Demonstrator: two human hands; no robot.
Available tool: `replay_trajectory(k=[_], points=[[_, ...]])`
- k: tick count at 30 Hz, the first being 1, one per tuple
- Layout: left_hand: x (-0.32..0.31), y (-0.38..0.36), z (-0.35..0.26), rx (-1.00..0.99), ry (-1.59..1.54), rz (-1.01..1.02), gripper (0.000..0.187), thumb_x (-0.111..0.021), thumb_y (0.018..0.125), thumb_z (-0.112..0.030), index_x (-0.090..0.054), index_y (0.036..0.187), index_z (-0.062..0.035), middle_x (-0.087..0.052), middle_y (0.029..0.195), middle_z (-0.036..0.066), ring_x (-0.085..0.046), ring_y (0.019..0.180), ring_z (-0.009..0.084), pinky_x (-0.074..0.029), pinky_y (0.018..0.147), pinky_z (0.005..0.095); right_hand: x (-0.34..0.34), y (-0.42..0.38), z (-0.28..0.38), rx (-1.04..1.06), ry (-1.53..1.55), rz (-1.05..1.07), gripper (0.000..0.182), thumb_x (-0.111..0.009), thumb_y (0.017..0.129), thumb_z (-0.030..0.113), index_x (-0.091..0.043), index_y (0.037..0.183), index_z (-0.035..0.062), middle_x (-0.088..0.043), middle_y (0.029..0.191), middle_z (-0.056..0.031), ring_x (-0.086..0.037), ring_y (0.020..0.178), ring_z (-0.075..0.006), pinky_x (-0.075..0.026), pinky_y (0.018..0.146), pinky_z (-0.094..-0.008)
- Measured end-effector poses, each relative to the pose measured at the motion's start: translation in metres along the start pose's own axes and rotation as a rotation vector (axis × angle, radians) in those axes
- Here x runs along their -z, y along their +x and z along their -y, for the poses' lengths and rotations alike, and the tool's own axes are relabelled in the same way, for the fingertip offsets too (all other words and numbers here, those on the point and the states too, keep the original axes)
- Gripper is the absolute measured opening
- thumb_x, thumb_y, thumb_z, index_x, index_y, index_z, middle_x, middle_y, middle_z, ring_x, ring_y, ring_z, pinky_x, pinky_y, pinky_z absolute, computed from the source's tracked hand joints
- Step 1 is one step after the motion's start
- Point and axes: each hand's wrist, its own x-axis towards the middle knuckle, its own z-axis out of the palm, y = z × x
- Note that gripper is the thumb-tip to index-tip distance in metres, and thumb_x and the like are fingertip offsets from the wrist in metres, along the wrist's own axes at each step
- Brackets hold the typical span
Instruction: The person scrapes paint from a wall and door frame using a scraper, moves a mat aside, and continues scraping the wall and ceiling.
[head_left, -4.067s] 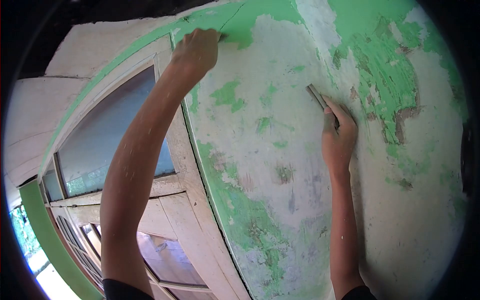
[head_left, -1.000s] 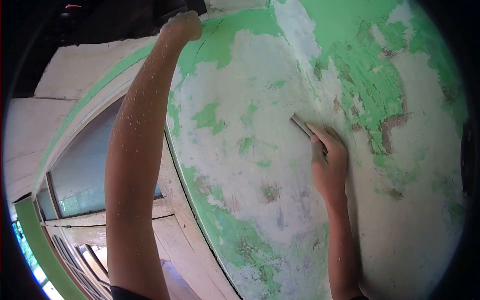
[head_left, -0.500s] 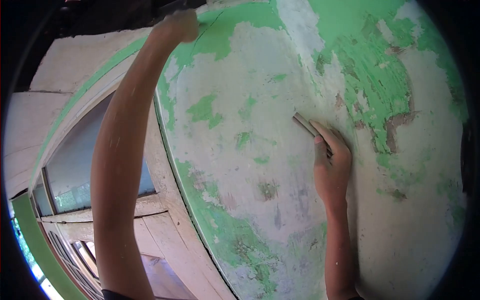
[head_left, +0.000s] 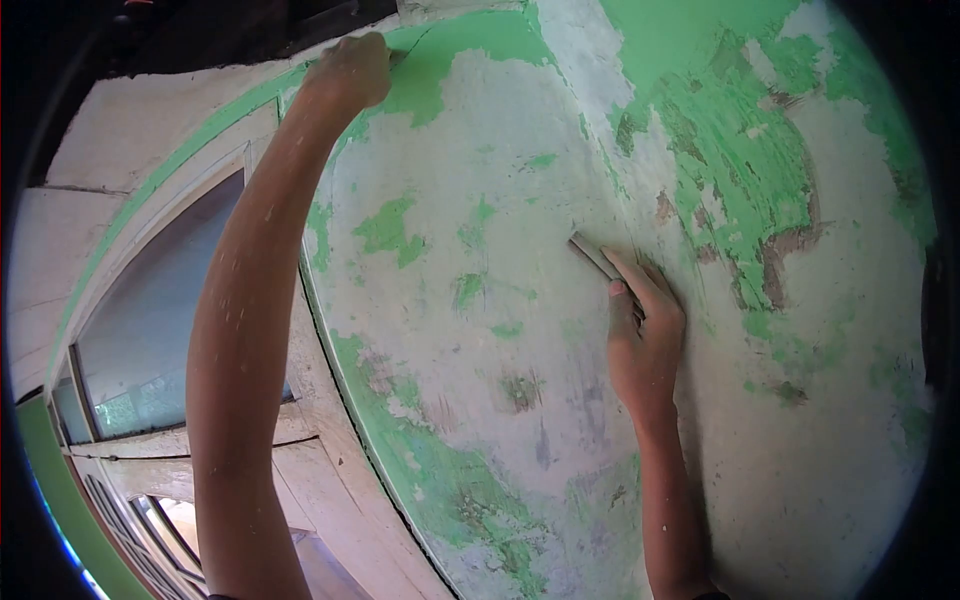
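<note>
My left hand (head_left: 352,72) is raised to the top of the wall, its fingers closed in a fist. A small dark tip shows beside the knuckles, but what it belongs to is hidden. My right hand (head_left: 645,312) rests against the wall at mid height, fingers wrapped round a flat grey-brown strip (head_left: 594,256) whose straight end points up and left. Behind both hands, the wall (head_left: 480,360) has patchy green paint, with pale plaster bared over much of it.
Left of the wall stands a worn white wooden frame (head_left: 355,500) with a glass pane (head_left: 160,310). Dark boards (head_left: 240,40) hang above at the upper left. More flaking green paint (head_left: 745,190) covers the wall at the right.
The view has shifted a little, so the wall and my right hand appear slightly further left. My left hand sits a bit lower and looks less blurred. Both hands remain closed.
</note>
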Motion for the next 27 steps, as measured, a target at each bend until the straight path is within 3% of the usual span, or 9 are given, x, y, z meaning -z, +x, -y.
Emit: replay_trajectory(k=[4,7,9,11,17,19,20,25,27], points=[[0.006,0.024,-0.013,0.096,0.070,-0.018,0.030,-0.052,0.091,-0.016,-0.064,0.116,-0.0024,-0.059,0.127,0.024,-0.057,0.118,0.0408,-0.049,0.098,0.0479,-0.002,-0.002,-0.006,0.063,-0.032,-0.032,0.033,-0.049,0.088,-0.002,-0.065,0.116,-0.0030,-0.061,0.090,-0.0182,-0.055,0.072,-0.0269,-0.044,0.063,-0.0353],[0.001,0.017,0.005,0.049,-0.010,0.055,0.032,-0.052,0.091,-0.016,-0.063,0.118,-0.0024,-0.059,0.127,0.025,-0.057,0.117,0.0410,-0.050,0.095,0.0483,-0.007,-0.002,-0.008,0.023,-0.004,-0.044,0.032,-0.050,0.088,-0.003,-0.065,0.116,-0.0031,-0.061,0.091,-0.0185,-0.056,0.072,-0.0277,-0.045,0.063,-0.0363],[-0.005,-0.001,0.017,0.019,-0.043,0.019,0.033,-0.053,0.090,-0.015,-0.062,0.119,-0.0024,-0.059,0.126,0.026,-0.057,0.117,0.0416,-0.050,0.094,0.0491,-0.010,-0.005,-0.016,0.145,-0.004,-0.118,0.033,-0.050,0.087,-0.005,-0.064,0.116,-0.0031,-0.061,0.091,-0.0182,-0.056,0.072,-0.0278,-0.045,0.062,-0.0362],[-0.005,-0.022,0.031,0.011,-0.071,-0.018,0.034,-0.054,0.089,-0.015,-0.062,0.120,-0.0024,-0.059,0.125,0.026,-0.058,0.116,0.0421,-0.050,0.092,0.0499,-0.009,-0.007,-0.014,0.140,-0.017,-0.123,0.033,-0.050,0.086,-0.006,-0.064,0.117,-0.0031,-0.061,0.091,-0.0180,-0.057,0.072,-0.0283,-0.045,0.063,-0.0361],[0.014,-0.061,0.052,0.037,-0.121,0.141,0.043,-0.056,0.082,-0.012,-0.060,0.123,-0.0010,-0.063,0.117,0.027,-0.059,0.113,0.0414,-0.048,0.094,0.0479,-0.008,-0.008,-0.014,0.178,-0.028,-0.134,0.034,-0.050,0.086,-0.008,-0.063,0.117,-0.0036,-0.060,0.089,-0.0171,-0.057,0.072,-0.0289,-0.046,0.064,-0.0357],[-0.007,-0.071,0.053,-0.071,-0.203,-0.100,0.046,-0.056,0.079,-0.010,-0.060,0.124,0.0014,-0.063,0.115,0.028,-0.061,0.110,0.0410,-0.049,0.093,0.0466,-0.010,-0.009,-0.017,0.208,-0.021,-0.138,0.033,-0.049,0.087,-0.008,-0.063,0.116,-0.0037,-0.059,0.089,-0.0170,-0.058,0.073,-0.0290,-0.046,0.064,-0.0357],[-0.012,-0.071,0.048,-0.048,-0.091,-0.064,0.045,-0.055,0.080,-0.009,-0.059,0.124,0.0025,-0.063,0.115,0.028,-0.062,0.109,0.0402,-0.050,0.092,0.0470,-0.010,-0.008,-0.018,0.226,-0.027,-0.152,0.033,-0.049,0.087,-0.007,-0.063,0.116,-0.0037,-0.059,0.089,-0.0171,-0.058,0.073,-0.0293,-0.046,0.064,-0.0358],[-0.018,-0.005,0.052,0.057,0.040,-0.022,0.034,-0.053,0.083,-0.006,-0.064,0.113,0.0033,-0.065,0.111,0.029,-0.064,0.105,0.0409,-0.053,0.090,0.0477,-0.008,-0.011,-0.012,0.150,-0.052,-0.112,0.033,-0.048,0.087,-0.007,-0.063,0.116,-0.0037,-0.060,0.090,-0.0178,-0.059,0.076,-0.0313,-0.047,0.066,-0.0367],[0.019,0.014,0.042,0.138,0.032,0.171,0.032,-0.052,0.083,-0.004,-0.065,0.111,0.0039,-0.065,0.111,0.029,-0.064,0.105,0.0431,-0.053,0.089,0.0476,-0.009,-0.010,-0.017,0.217,-0.049,-0.139,0.033,-0.049,0.087,-0.007,-0.063,0.117,-0.0036,-0.060,0.091,-0.0179,-0.059,0.076,-0.0315,-0.047,0.067,-0.0368]])
